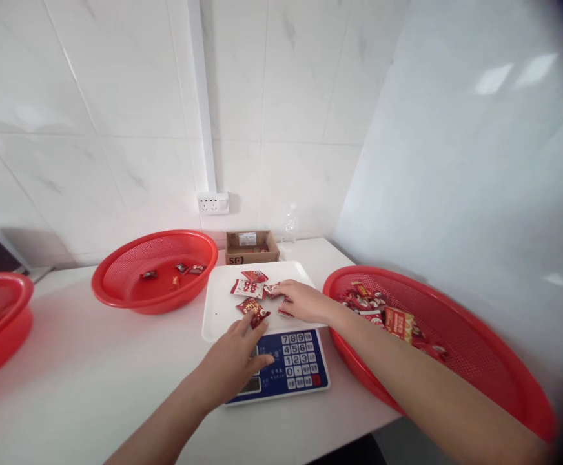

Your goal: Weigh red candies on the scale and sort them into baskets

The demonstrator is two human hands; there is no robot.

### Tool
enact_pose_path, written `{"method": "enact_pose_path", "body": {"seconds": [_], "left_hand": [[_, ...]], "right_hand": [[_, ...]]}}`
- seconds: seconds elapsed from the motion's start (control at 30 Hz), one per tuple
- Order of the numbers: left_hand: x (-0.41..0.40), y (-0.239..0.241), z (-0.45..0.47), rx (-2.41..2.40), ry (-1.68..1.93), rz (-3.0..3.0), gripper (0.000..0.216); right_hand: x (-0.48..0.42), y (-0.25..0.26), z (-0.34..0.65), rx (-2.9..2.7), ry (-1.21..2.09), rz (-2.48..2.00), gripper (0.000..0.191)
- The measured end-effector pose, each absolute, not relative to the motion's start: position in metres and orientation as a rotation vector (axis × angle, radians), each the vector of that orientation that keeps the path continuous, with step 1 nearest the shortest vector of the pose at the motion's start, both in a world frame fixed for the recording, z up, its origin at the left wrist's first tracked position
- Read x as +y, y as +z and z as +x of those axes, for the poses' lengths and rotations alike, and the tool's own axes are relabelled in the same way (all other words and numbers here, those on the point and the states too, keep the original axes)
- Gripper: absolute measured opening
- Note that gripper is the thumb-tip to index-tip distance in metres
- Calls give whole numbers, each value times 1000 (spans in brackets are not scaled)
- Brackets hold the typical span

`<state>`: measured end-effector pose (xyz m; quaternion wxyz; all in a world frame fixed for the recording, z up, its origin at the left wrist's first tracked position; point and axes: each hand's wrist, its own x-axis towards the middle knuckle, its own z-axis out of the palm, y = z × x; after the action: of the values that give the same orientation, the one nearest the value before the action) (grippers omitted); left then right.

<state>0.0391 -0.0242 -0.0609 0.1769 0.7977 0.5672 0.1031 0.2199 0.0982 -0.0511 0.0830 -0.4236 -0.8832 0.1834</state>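
A white weighing scale pan (218,310) holds several small snack packets. My left hand (233,358) reaches over the scale's blue keypad (279,374), fingers apart, fingertips at a dark red packet (251,311). From the right, my right hand (305,302) comes over the pan with its fingers and thumb apart. Its fingertips are at a small red and white packet (272,290), and another red packet (286,307) lies partly hidden under it. Farther back on the pan are a white and red packet (247,288) and a red packet (255,276).
At right, a red basket (485,323) holds many packets, with my right forearm across it. Another red basket (117,278) with several packets stands left of the scale; a third (0,323) is at far left. A cardboard box (252,255) stands behind, near the wall socket (214,204).
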Motion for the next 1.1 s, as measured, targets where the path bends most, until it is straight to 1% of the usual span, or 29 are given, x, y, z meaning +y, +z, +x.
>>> {"method": "enact_pose_path", "body": {"seconds": [0.07, 0.13, 0.27, 0.4, 0.47, 0.57, 0.73, 0.87, 1.1], "left_hand": [[-23, -58, 46, 1586, 308, 2248, 58], [-22, -57, 49, 1544, 331, 2251, 58], [-23, -55, 45, 1466, 394, 2246, 56], [-32, -46, 46, 1345, 555, 2169, 47], [-36, -41, 51, 1285, 629, 2144, 42], [-41, -38, 53, 1247, 648, 2130, 39], [-45, -46, 27, 1433, 626, 2063, 39], [-48, -55, 4, 1623, 614, 2044, 41], [-55, -58, -17, 1779, 638, 2029, 42]], "right_hand": [[102, -51, 215, -2596, 515, -1254, 47], [105, -55, 210, -2609, 504, -1225, 49], [108, -63, 205, -2670, 591, -1103, 44], [113, -58, 194, -2496, 538, -1206, 44], [115, -53, 185, -2492, 500, -1236, 48], [120, -51, 173, -2620, 531, -1245, 56], [126, -59, 179, -2650, 620, -1231, 55], [116, -54, 198, -2615, 711, -1193, 59], [65, -38, 277, -2544, 555, -1370, 60]]}}
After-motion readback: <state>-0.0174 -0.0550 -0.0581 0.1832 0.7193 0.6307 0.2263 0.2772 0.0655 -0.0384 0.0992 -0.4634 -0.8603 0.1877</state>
